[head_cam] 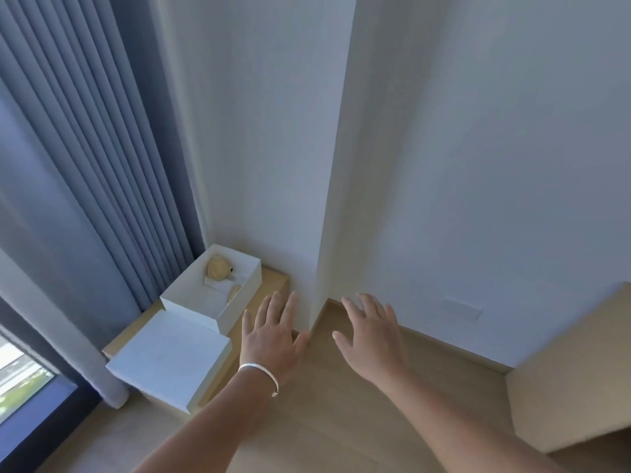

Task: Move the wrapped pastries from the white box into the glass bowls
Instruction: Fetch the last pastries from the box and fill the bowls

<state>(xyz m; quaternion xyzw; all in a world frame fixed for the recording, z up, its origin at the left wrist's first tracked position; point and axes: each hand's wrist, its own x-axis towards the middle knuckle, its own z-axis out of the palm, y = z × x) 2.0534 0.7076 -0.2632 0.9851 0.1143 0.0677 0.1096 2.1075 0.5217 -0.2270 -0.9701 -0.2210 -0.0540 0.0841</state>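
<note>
An open white box [191, 295] sits on a low wooden stand [273, 278] in the corner by the curtain. Inside it lies a round pale wrapped pastry [218, 267], with another wrapped piece [234, 292] partly hidden by the box wall. The box's white lid [170, 356] lies flat in front of it. My left hand [273, 332], with a silver bracelet on the wrist, hovers open just right of the box. My right hand [370, 332] is open too, further right over the floor. No glass bowls are in view.
A white wall corner [324, 233] juts out between my hands. Grey-blue curtains [78, 182] hang at the left beside a window [20, 373]. A beige cabinet or ledge [573, 367] stands at the right. The floor [324, 421] is light wood.
</note>
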